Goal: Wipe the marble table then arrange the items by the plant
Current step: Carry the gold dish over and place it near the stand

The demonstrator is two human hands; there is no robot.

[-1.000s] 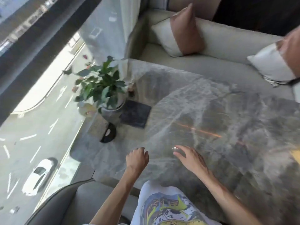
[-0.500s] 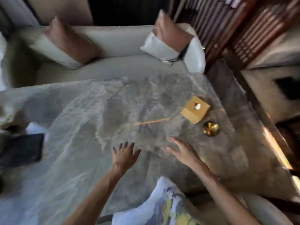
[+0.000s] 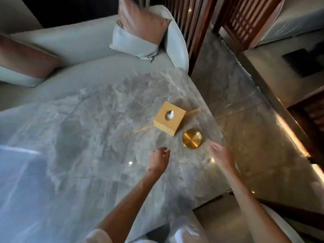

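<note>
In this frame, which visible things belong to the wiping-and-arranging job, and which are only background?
Job: marble table; wooden tissue box; round brass dish; left hand and right hand, both empty.
Background: sofa; cushion by the armrest; cushion at far left; slatted wooden screen.

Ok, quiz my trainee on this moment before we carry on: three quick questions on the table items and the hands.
1. True or false: the right hand holds the brass dish.
2. Which lies nearest the hands? A: the gold box. B: the brass dish. C: the cushion.
3. Fill in: the left hand, over the marble table, holds ____.
Key: 1 false, it is empty, just beside the dish. 2 B. 3 nothing.
</note>
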